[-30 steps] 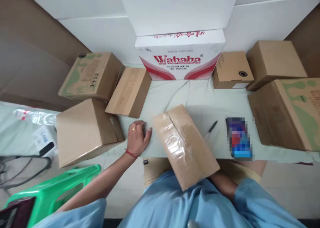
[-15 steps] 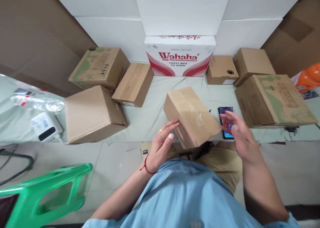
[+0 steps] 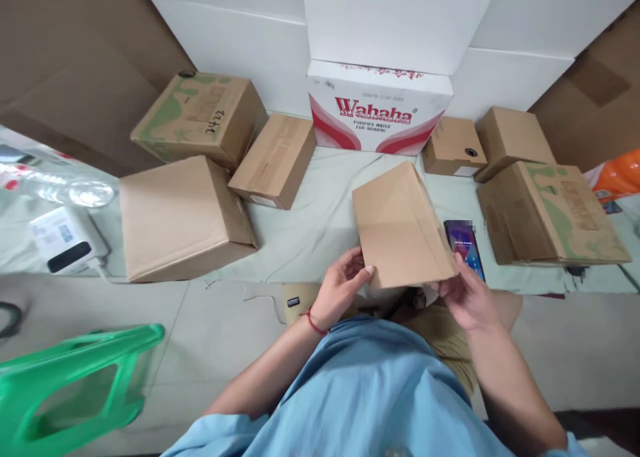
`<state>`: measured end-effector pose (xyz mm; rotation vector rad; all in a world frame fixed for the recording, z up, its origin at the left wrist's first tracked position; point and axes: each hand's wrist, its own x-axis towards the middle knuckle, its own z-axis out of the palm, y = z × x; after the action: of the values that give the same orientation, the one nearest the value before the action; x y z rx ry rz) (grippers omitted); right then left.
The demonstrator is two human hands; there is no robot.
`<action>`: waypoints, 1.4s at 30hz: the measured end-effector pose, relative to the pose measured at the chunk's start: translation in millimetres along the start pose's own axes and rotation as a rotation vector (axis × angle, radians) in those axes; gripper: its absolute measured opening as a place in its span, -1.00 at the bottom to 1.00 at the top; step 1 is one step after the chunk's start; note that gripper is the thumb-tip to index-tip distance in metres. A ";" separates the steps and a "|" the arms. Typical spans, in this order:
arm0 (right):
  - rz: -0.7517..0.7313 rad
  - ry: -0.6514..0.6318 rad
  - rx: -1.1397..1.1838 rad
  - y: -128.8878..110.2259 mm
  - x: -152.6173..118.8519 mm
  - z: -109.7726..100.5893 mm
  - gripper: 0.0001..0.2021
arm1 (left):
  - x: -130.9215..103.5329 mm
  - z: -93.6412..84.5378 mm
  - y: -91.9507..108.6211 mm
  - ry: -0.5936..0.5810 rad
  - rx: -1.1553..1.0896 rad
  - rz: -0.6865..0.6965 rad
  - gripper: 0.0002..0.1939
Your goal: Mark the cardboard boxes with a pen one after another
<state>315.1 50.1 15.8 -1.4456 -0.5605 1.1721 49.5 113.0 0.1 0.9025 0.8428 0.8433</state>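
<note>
A plain brown cardboard box (image 3: 403, 227) is tilted at the near edge of the table, between my two hands. My left hand (image 3: 345, 283) grips its lower left corner, thumb on the near face and fingers behind the edge. At the lower right corner, my right hand (image 3: 465, 293) holds the box from the side, its fingertips partly hidden beneath. A phone (image 3: 465, 247) with a lit screen lies just beyond my right hand, close to the box.
Several brown boxes line the left, among them one marked 2422 (image 3: 200, 120). A white Wahaba-style carton reading Wahaha (image 3: 380, 113) stands at the back. More boxes, one green-printed (image 3: 555, 213), sit right. A white power bank (image 3: 70, 240) and green stool (image 3: 80, 390) are left.
The box has turned, so a plain face now shows instead of the taped one. My right hand, apart from it before, has come down onto its corner.
</note>
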 end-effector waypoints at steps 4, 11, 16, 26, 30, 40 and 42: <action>-0.052 -0.140 -0.114 -1.9 -6.2 26.1 -0.52 | 7.0 -12.0 8.3 0.084 -0.068 0.031 -0.49; -0.208 -0.282 -0.331 -28.0 -5.6 62.6 -0.49 | 4.8 -34.6 7.3 0.201 0.001 -0.059 -0.35; -0.250 -0.379 -0.428 -31.3 -19.7 67.3 -0.50 | -13.9 -37.3 10.9 0.074 -0.032 -0.111 -0.28; -0.526 -0.497 -0.425 -24.3 -26.4 49.2 -0.40 | -16.7 -24.3 32.6 0.074 -0.252 -0.172 -0.28; -0.594 -0.549 -0.447 -29.3 -25.2 44.4 -0.40 | -15.6 -18.9 40.5 0.210 -0.155 0.001 -0.36; -1.030 -0.560 -0.706 -49.5 -34.5 53.2 -0.18 | -37.3 -23.6 26.4 0.351 -0.067 0.031 -0.48; -1.116 -0.549 -0.695 -53.4 -33.0 58.2 -0.23 | -41.8 -18.3 28.5 0.342 -0.114 -0.026 -0.46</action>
<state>265.3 61.8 84.5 -0.9927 -1.9888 0.4176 9.2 92.4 29.1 0.6539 1.0878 1.0294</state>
